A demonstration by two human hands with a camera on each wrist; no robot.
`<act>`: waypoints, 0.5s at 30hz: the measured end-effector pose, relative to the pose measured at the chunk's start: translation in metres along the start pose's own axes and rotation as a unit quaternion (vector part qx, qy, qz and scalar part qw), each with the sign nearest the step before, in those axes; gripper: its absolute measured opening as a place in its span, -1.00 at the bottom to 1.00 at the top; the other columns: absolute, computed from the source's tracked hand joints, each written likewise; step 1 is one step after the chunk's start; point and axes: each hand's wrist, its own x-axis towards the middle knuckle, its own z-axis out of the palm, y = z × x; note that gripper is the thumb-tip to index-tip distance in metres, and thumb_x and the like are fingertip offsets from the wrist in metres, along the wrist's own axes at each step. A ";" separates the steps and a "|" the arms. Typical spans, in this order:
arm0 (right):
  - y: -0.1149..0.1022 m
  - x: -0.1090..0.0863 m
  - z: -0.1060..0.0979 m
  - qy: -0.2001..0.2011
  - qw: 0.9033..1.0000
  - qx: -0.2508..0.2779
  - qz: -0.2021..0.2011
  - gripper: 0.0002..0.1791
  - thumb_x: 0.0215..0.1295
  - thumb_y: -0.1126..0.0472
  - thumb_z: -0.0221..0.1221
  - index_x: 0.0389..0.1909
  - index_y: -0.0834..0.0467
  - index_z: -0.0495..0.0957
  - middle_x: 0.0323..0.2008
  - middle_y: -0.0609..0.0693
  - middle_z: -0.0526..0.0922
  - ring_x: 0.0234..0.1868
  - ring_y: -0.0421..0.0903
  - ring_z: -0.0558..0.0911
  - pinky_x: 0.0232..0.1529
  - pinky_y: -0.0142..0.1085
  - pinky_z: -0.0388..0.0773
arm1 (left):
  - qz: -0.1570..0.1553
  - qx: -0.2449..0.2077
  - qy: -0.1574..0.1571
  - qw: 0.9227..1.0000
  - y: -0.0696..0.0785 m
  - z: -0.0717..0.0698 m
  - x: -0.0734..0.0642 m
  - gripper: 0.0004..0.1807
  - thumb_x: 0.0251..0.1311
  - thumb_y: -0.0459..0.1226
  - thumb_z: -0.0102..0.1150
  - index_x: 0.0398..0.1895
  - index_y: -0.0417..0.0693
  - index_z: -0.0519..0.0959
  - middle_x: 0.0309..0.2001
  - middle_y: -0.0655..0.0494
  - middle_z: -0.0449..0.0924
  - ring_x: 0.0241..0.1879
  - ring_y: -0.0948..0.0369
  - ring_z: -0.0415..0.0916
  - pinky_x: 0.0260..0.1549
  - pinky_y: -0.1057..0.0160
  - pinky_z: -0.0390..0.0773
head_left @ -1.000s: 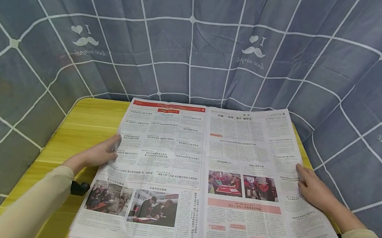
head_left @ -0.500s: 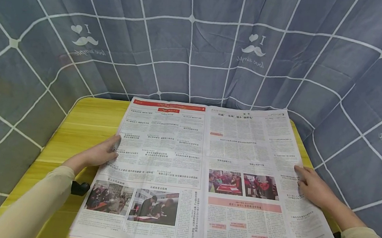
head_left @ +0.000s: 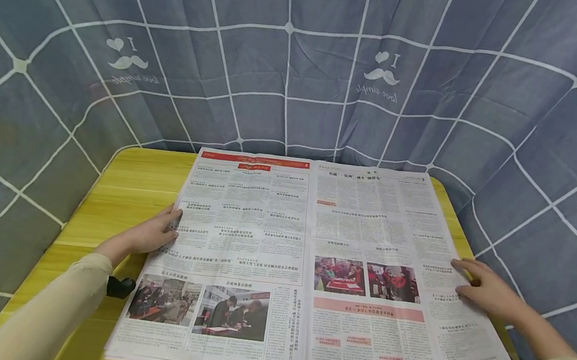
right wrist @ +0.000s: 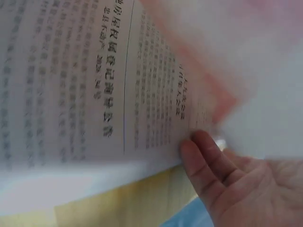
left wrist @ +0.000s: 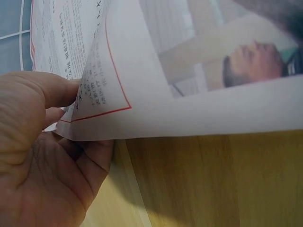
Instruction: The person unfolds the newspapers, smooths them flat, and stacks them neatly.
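Observation:
A newspaper (head_left: pixel 368 228) lies spread open across the table, upside down in the head view, its centre fold running toward me. My left hand (head_left: pixel 146 233) holds its left edge. In the left wrist view, that thumb (left wrist: pixel 64 92) lies on top of the paper and the fingers curl underneath. My right hand (head_left: pixel 491 295) is at the right edge, thumb and forefinger spread apart over the margin. In the right wrist view, the right fingers (right wrist: pixel 208 163) reach nearly straight to the edge of a printed sheet, while a blurred page hangs in front; the right thumb is hidden.
The yellow wood-grain table (head_left: pixel 122 185) shows along both sides and the front of the newspaper. A grey-blue curtain (head_left: pixel 315 88) with white grid lines surrounds the table at the back and sides. A black wrist strap (head_left: pixel 121 287) sits on the left wrist.
My right hand has loosened from the page edge, its fingers spreading as it shifts slightly right and nearer. The right page's far corner has settled lower. The left hand stays nearly still.

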 end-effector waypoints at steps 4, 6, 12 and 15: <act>0.005 -0.008 -0.002 -0.008 1.000 -0.010 -0.007 -0.25 0.31 0.33 0.30 0.41 0.55 0.24 0.37 0.63 0.05 -0.13 0.17 0.60 -0.36 -0.32 0.55 | -0.008 0.010 0.003 1.000 0.002 0.001 -0.002 -0.25 0.55 -0.32 -0.05 0.60 -0.44 -0.14 0.58 -0.42 -0.50 0.53 -0.38 -0.39 0.39 -0.40 -0.14; 0.008 -0.011 -0.001 -0.011 1.000 -0.014 -0.008 -0.24 0.30 0.33 0.32 0.41 0.55 0.24 0.38 0.65 0.01 -0.10 0.25 0.59 -0.34 -0.33 0.53 | -0.010 0.026 0.007 1.000 0.002 0.002 -0.003 -0.25 0.55 -0.30 -0.05 0.59 -0.47 -0.12 0.56 -0.48 -0.48 0.52 -0.42 -0.36 0.38 -0.41 -0.10; 0.010 -0.013 0.001 -0.007 0.999 -0.049 0.006 -0.24 0.33 0.26 0.31 0.43 0.51 0.26 0.42 0.63 0.00 0.26 0.58 0.31 -0.01 -0.03 0.47 | -0.027 0.093 0.031 0.995 0.000 0.004 -0.007 -0.23 0.55 -0.17 0.02 0.56 -0.49 -0.01 0.53 -0.59 -0.40 0.46 -0.50 -0.17 0.32 -0.41 0.10; 0.008 -0.013 0.003 -0.008 0.998 -0.057 0.015 -0.23 0.32 0.26 0.29 0.44 0.51 0.25 0.43 0.62 0.00 0.35 0.65 0.10 0.07 0.26 0.32 | -0.028 0.116 0.042 0.992 -0.003 0.005 -0.011 -0.22 0.53 -0.14 0.05 0.56 -0.46 0.03 0.53 -0.59 -0.36 0.44 -0.50 -0.10 0.29 -0.41 0.18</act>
